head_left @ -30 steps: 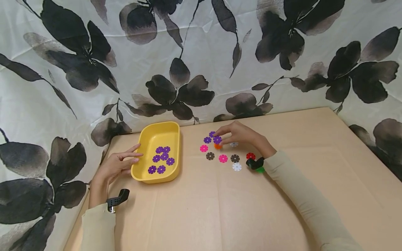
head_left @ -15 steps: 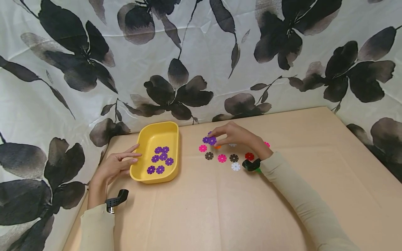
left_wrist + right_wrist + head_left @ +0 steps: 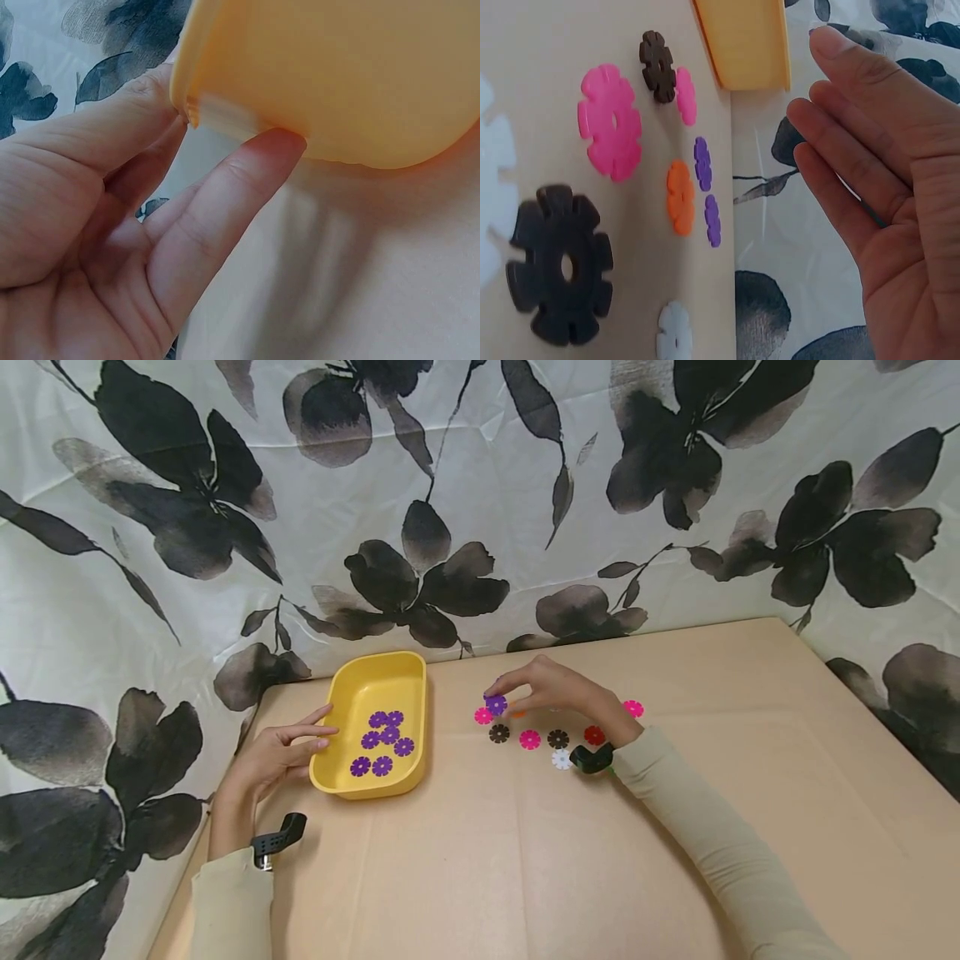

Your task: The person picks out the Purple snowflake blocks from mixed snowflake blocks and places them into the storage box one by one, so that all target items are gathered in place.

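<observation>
Purple interlocking discs, notched like flowers, lie in a yellow plastic tray (image 3: 408, 781). At the tray's left side my left hand (image 3: 277, 756) grips the rim, with a fingertip (image 3: 281, 146) against the outer wall in the left wrist view. My right hand (image 3: 566, 689) pinches another purple disc (image 3: 497, 705) above the table, right of the tray. In the right wrist view, the thumb (image 3: 836, 49) hides nearly all of that disc. Two more purple discs, one of them this nearer disc (image 3: 703, 163), lie below the hand beside an orange disc (image 3: 679, 199).
Loose discs lie around the right hand: pink (image 3: 530, 740), dark grey (image 3: 558, 739), red (image 3: 594, 735) and white (image 3: 560, 760). Another pink disc (image 3: 633, 708) sits beyond the wrist. A floral cloth (image 3: 465, 485) hangs behind the beige table (image 3: 450, 877).
My right hand has carried the purple disc a little to the left and nearer the front, now overlapping a pink disc. The left hand and the tray have stayed in place.
</observation>
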The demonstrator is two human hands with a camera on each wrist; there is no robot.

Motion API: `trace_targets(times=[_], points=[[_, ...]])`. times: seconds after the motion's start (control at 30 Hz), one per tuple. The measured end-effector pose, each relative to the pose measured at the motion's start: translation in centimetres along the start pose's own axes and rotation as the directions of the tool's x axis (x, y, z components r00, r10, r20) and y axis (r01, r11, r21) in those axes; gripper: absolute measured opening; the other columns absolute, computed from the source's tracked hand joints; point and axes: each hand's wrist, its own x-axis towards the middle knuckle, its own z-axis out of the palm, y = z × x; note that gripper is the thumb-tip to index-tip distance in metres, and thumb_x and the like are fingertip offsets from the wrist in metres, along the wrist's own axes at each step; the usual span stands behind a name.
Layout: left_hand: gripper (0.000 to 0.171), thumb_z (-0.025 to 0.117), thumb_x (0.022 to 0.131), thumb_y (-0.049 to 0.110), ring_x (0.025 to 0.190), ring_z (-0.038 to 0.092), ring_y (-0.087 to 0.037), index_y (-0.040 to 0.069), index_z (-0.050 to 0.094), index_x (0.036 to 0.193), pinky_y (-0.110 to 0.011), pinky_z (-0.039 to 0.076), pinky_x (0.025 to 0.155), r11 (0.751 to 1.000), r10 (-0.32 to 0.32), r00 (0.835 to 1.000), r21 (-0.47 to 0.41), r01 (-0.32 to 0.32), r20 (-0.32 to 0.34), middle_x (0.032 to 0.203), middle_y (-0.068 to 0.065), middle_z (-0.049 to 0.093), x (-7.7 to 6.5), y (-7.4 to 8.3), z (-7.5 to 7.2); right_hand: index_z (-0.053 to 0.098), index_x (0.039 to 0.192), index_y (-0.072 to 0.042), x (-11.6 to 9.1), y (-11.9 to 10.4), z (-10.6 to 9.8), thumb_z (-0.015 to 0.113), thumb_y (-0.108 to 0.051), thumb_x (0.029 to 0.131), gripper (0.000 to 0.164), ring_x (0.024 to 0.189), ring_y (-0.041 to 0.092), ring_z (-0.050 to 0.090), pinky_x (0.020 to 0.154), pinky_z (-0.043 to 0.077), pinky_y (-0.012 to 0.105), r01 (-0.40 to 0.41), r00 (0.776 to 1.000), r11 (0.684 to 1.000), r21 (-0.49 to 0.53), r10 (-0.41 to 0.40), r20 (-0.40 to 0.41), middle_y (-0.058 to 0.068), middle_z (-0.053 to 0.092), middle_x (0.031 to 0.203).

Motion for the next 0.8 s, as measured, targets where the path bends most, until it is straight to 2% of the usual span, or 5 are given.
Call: trace_targets(times=[0.2,0.33,0.53,0.8], points=[[0.048,0.071,0.097,0.021,0.115,0.067,-0.01,-0.001,0.06,0.139,-0.038,0.062,0.083,1.0,-0.007,1.0,0.004,0.007,-0.008,0.166,0.002,0.028,-0.1,0.2,0.1,0.075,0.122,-0.009,0.4,-0.5,0.2,0.087,-0.013,0.082,0.042,0.106,0.02,0.072,0.092,0.059,0.044,0.031,1.0,0.999,-0.008,-0.031,0.002,0.005,0.076,0.117],[0.049,0.072,0.097,0.02,0.112,0.069,-0.01,-0.001,0.06,0.139,-0.039,0.061,0.083,1.0,-0.009,1.0,-0.006,0.009,-0.007,0.166,0.003,0.028,-0.1,0.1,0.1,0.075,0.123,-0.009,0.8,-0.9,0.2,0.086,-0.013,0.083,0.042,0.103,0.02,0.073,0.082,0.061,0.041,0.041,0.999,0.999,-0.01,-0.041,0.006,0.005,0.075,0.118],[0.05,0.072,0.097,0.02,0.111,0.069,-0.01,-0.002,0.059,0.14,-0.04,0.061,0.084,1.0,-0.009,1.0,-0.016,0.009,0.0,0.167,0.002,0.027,0.0,0.1,0.0,0.074,0.123,-0.007,1.4,-1.4,0.3,0.088,-0.013,0.079,0.047,0.111,0.019,0.071,0.094,0.058,0.036,0.096,0.995,0.995,-0.009,-0.096,-0.015,0.005,0.074,0.121],[0.049,0.071,0.097,0.02,0.113,0.068,-0.008,-0.002,0.059,0.139,-0.038,0.062,0.082,1.0,-0.01,1.0,-0.004,0.01,0.003,0.166,0.002,0.027,0.0,0.2,-0.1,0.074,0.123,-0.007,2.4,-2.0,0.7,0.087,-0.016,0.081,0.045,0.109,0.02,0.071,0.092,0.059,0.042,0.114,0.993,0.993,-0.019,-0.115,-0.013,0.005,0.075,0.12]])
